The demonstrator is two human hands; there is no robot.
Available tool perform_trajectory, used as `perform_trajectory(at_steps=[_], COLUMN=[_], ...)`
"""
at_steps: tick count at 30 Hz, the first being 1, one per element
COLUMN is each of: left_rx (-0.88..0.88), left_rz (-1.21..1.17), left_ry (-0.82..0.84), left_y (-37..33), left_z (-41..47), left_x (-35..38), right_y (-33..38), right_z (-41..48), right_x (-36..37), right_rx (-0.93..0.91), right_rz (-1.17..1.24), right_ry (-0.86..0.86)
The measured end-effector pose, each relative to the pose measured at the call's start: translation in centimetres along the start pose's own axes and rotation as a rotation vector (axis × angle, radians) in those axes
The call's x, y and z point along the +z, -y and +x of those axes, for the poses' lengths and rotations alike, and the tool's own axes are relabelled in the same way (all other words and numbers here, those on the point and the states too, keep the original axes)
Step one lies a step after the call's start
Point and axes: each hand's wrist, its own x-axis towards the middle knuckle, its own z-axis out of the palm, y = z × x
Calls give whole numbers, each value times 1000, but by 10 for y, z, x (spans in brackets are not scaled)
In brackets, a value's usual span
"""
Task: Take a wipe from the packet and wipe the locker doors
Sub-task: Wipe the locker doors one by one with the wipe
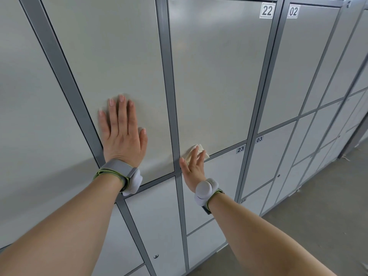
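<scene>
Wipe [200, 148] is under your right hand [194, 168], at the bottom-left corner of door 22 [217, 76], just above the rail [225, 150] that splits it from door 23 [223, 172]. Right fingers are straight with the thumb spread, pressing the wipe flat to the panel. No pinch, nothing curled round it. Left hand [122, 134] is flat on the left door [111, 56], fingers straight, holding nothing. Looks like a brace.

Step in hand, my read: wiping 22, at its lower edge.

To do it well:
- Wipe is bunched small and mostly hidden under your fingers. Spread it so more of it touches the panel per pass.
- Press with the whole flat of the fingers, not the tips. With no pinch, the wipe will likely slip out if you go light.
- Do the corner by the post [169, 86] first, then run right along the rail edge. Dirt tends to sit in those seams.
- Then overlapping strokes up the panel toward the 22 label [267, 10]. Go easy round it so its edges don't lift.
- Brace hand sits on a door that also needs wiping. Expect palm marks there, so do it after.

Packet not in view. Can't tell how much of 22 is done.
</scene>
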Motion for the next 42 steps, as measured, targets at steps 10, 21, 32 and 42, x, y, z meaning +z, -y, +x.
perform_trajectory(at_steps=[10, 21, 32, 42], left_rx=[6, 2, -9, -24], left_rz=[-8, 5, 30, 46], left_ry=[-9, -16, -46, -49], left_y=[-1, 0, 0, -1], left_z=[-1, -1, -2, -1], left_x=[0, 2, 7, 8], right_y=[1, -15, -17, -52], right_z=[-11, -7, 17, 30], right_x=[7, 15, -6, -17], right_rx=[-275, -410, -173, 17], right_rz=[-169, -312, 26, 82], right_ry=[-21, -31, -185, -180])
